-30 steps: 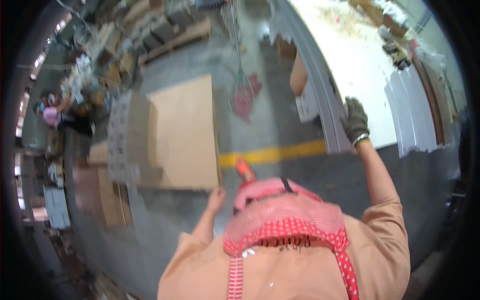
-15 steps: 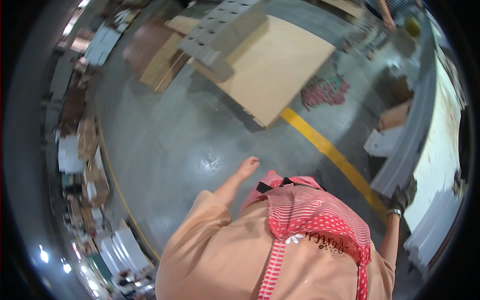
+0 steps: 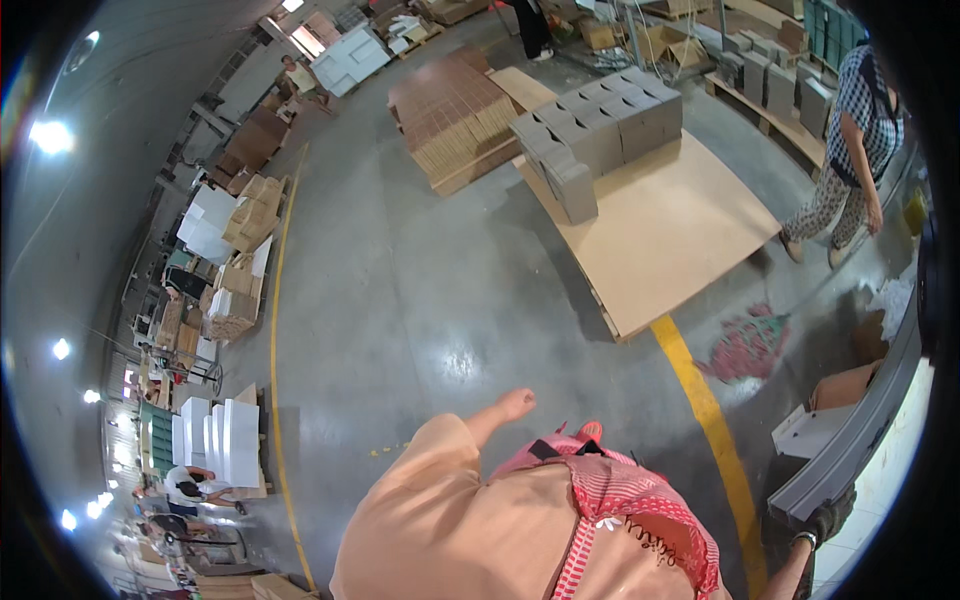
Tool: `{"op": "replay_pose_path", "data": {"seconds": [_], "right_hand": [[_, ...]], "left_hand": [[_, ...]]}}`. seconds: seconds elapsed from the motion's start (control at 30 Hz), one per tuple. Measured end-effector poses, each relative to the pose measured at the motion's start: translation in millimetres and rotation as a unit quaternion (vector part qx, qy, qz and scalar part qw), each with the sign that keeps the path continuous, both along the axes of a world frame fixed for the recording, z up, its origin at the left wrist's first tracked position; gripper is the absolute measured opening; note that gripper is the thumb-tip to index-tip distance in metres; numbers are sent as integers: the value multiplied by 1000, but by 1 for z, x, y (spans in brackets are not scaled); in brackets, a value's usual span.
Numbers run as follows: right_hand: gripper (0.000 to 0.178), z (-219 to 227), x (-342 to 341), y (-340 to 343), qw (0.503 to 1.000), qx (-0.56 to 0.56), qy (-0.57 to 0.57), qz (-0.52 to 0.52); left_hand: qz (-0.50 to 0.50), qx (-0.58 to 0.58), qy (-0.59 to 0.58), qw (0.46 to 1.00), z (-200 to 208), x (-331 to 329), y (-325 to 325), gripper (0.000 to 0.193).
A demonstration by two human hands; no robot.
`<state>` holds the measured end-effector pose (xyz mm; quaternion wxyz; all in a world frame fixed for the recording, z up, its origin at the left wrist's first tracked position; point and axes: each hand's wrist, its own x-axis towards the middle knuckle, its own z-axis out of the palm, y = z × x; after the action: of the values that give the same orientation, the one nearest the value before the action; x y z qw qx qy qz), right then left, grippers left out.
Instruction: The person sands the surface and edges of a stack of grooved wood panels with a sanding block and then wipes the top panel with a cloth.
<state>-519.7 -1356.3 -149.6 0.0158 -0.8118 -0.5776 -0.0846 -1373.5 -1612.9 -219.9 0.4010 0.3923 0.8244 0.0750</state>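
Grey conveyor rail [image 3: 850, 455] sits under the gloved right hand [image 3: 828, 520], grip unclear; the bare left hand [image 3: 510, 405] hangs loose and empty. Snagging the glove looks the likeliest mishap.

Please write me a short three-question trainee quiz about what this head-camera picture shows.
1. True or false: the left hand holds a box.
2. What does the gloved right hand touch? A) the grey conveyor rail B) the yellow floor line C) the grey boxes
3. What do the grey boxes rest on?

Key: 1 false, it is bare and empty; 2 A; 3 the flat brown board.
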Motion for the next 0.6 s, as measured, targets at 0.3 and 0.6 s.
{"op": "replay_pose_path", "data": {"seconds": [0.3,0.6], "right_hand": [[67,23,-14,-4,988,82,38,125],[62,57,-60,-15,989,121,-13,89]], "left_hand": [[-49,19,20,998,-5,40,-56,47],[53,-57,-138,987,10,124,-156,36]]}}
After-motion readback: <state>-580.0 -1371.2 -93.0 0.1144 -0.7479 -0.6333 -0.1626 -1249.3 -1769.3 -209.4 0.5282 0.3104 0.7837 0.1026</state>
